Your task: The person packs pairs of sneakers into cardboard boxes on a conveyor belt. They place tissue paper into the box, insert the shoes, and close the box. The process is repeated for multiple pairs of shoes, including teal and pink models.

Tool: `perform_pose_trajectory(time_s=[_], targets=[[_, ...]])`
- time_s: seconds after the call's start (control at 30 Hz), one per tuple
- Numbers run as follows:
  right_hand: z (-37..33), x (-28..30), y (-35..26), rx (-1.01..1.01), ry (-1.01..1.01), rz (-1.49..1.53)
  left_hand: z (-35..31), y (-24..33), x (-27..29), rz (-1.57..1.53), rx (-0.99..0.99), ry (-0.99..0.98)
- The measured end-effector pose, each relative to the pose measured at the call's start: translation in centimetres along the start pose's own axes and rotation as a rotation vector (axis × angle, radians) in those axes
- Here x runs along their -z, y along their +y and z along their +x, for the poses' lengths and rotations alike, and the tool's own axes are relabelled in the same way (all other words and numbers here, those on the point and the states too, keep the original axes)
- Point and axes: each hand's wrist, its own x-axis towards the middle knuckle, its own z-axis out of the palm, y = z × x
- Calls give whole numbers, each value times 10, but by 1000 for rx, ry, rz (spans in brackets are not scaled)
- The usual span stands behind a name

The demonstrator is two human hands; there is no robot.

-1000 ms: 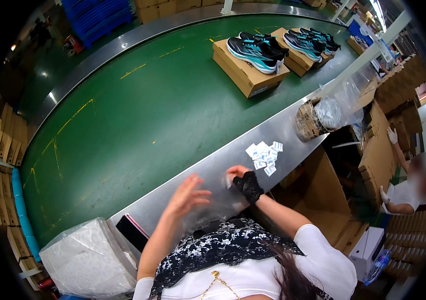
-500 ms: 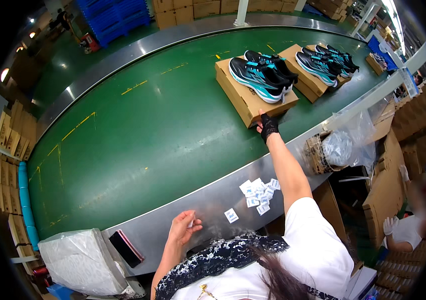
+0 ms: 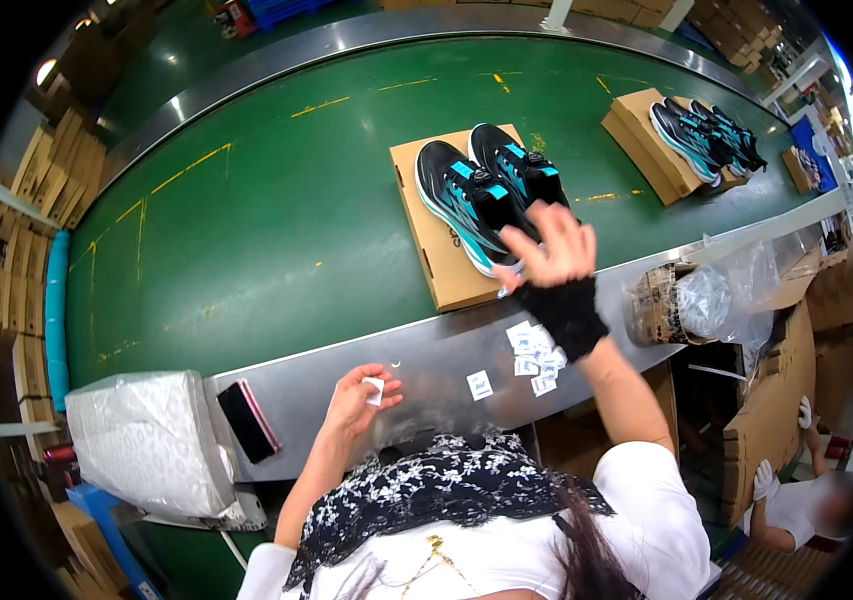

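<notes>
Pinched in the fingers of my left hand (image 3: 351, 402) is a small white sachet (image 3: 375, 391), held low over the metal ledge. My right hand (image 3: 562, 275), in a black fingerless glove, is raised with its fingers apart at the heel end of a pair of black and teal sneakers (image 3: 460, 195). It covers part of the near shoe openings; whether it touches them I cannot tell. The sneakers sit side by side on a closed brown shoebox (image 3: 417, 210). A loose pile of white printed sachets (image 3: 525, 340) lies below my right wrist, and a single sachet (image 3: 480, 386) lies left of it.
The green conveyor belt (image 3: 277, 230) carries another shoebox (image 3: 637, 150) with sneakers at the right. A phone (image 3: 248, 420) and a plastic-wrapped bundle (image 3: 147, 440) are at the left. A carton with clear plastic (image 3: 702, 298) stands right of the ledge. A white-gloved co-worker (image 3: 797, 510) handles cardboard at far right.
My right hand has let go of the shoebox edge and lifted over the shoes. The box has come nearer, turned and parted from the one behind. The sachet in my left hand now shows plainly.
</notes>
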Motion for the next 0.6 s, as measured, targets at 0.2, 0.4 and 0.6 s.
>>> perform_pose_trajectory(time_s=[0.2,0.4,0.6], targets=[[38,-22,35,-233,-742,-70,-5,40,-9,167,-193,-58],[37,7,-22,-62,-382,93,-42,110,-36,293,-816,-67],[-26,-20,-112,648,-395,382,-25,119,-35,661,-1346,175]])
